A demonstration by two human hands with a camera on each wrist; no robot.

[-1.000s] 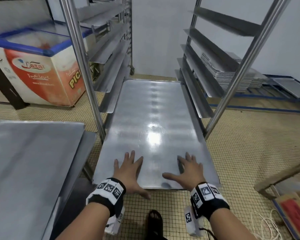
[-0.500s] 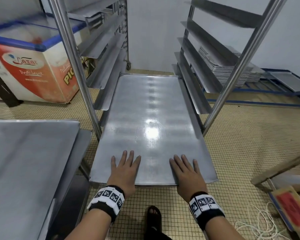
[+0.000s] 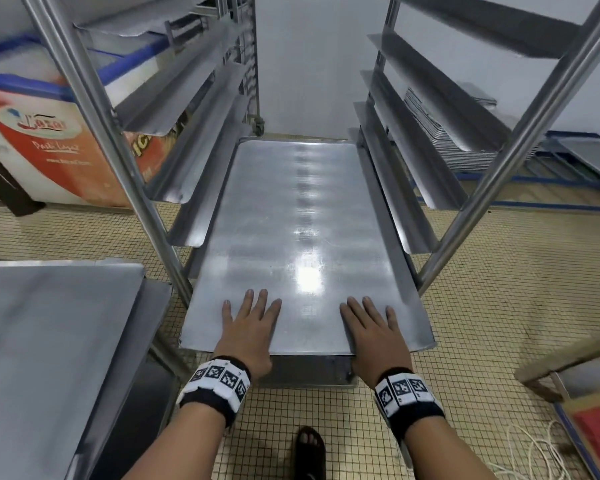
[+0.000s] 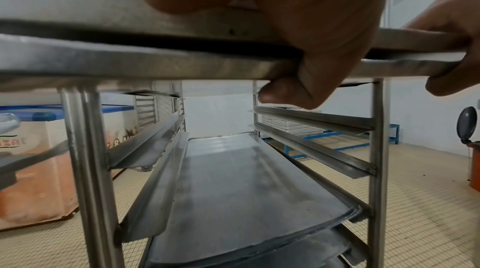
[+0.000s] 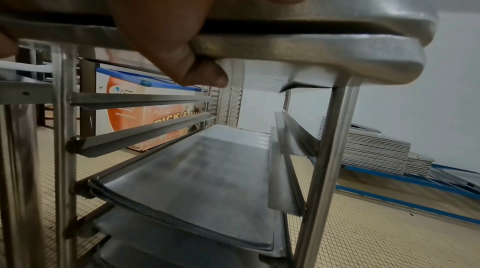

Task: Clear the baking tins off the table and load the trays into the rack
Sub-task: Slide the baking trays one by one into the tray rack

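Trays, stacked two deep to judge by the doubled rims in the wrist views, are held level at the mouth of the rack, the far end already between the angled side rails and the near end still projecting past the front posts. The left hand and the right hand are laid on the near edge, one toward each corner, fingers flat on top. From below, each thumb is seen hooked under the lower rim, so both hands are clamped on the stack rather than merely resting on it. The spread, matched grip appears chosen to keep the long sheets square to the rails, since a skewed entry would likely jam an edge against a post.

More trays are seen lying on lower rails of the rack, so loading is judged to be well under way. A steel table stands just left of the rack; whether any baking tins remain on it cannot be told from these views. A chest freezer is seen behind the rack at left, and a further pile of trays on a low blue frame at right. A straight push is what is called for next, with the side edges watched on the rails.
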